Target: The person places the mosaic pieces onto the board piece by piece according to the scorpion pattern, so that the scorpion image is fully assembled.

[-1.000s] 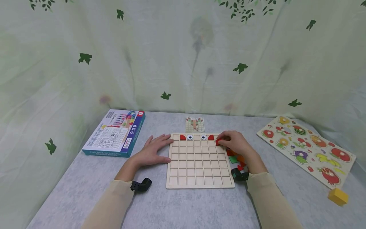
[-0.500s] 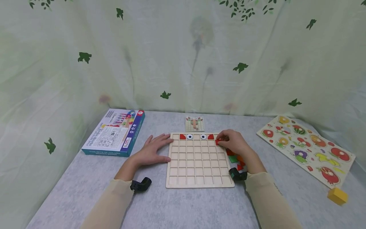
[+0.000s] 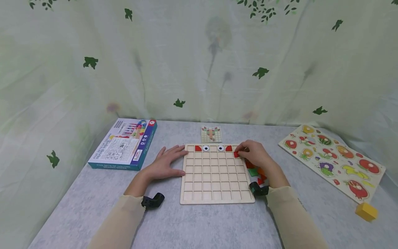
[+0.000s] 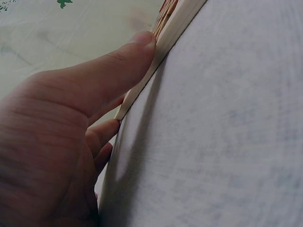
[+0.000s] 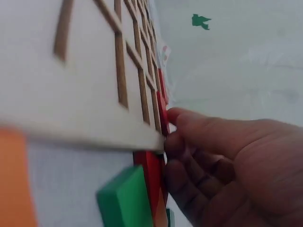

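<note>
A square wooden grid board lies on the table. Along its top row sit two eye tiles and two red tiles with a curved edge. My right hand pinches another red tile at the right column, second row; in the right wrist view the thumb lies against this tile. With fingers spread, my left hand rests against the board's left edge, thumb and fingertips touching it. Beneath the right hand and wrist, loose pieces, including a green one, are partly hidden.
Behind the board lies a small pattern card. A blue-edged box is at the back left. To the right are a fruit puzzle board and a yellow block. A printed curtain hangs behind the table.
Both hands keep nearly the same place, the right one still at the red tile. The whole head view has shifted very slightly.
</note>
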Tool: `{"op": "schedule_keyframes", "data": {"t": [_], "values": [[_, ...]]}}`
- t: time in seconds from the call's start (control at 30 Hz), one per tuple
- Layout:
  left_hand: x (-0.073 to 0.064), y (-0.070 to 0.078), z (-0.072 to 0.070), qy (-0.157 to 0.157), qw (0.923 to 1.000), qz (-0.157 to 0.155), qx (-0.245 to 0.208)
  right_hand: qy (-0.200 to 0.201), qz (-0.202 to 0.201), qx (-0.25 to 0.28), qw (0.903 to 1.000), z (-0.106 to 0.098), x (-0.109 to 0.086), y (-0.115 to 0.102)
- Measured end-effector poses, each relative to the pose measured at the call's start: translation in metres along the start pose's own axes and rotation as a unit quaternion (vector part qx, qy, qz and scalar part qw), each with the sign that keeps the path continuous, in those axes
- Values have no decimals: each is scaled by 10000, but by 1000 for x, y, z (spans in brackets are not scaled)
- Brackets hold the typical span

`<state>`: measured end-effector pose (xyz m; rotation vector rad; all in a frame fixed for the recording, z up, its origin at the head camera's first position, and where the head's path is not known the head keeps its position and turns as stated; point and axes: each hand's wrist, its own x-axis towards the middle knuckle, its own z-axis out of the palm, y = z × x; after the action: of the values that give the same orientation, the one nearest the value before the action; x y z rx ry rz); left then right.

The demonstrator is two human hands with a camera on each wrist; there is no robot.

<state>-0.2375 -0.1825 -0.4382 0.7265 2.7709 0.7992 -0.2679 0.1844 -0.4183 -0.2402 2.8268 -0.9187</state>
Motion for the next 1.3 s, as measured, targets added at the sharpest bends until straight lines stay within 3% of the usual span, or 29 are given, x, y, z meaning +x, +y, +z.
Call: {"op": "schedule_keyframes", "data": {"t": [0.17, 0.47, 0.9, 1.3], "values": [[0, 0, -1, -13, 10000, -19, -5, -191, 151, 205, 9995, -7, -1, 1], [-1, -1, -1, 9, 10000, -45, 27, -562, -76, 909, 9942, -23, -6, 8], [-1, -1, -1, 7, 10000, 17, -24, -271, 361, 429, 9981, -44, -14, 26], [-1, 0, 0, 1, 10000, 21, -8, -462, 694, 321, 9960, -45, -17, 44]]}}
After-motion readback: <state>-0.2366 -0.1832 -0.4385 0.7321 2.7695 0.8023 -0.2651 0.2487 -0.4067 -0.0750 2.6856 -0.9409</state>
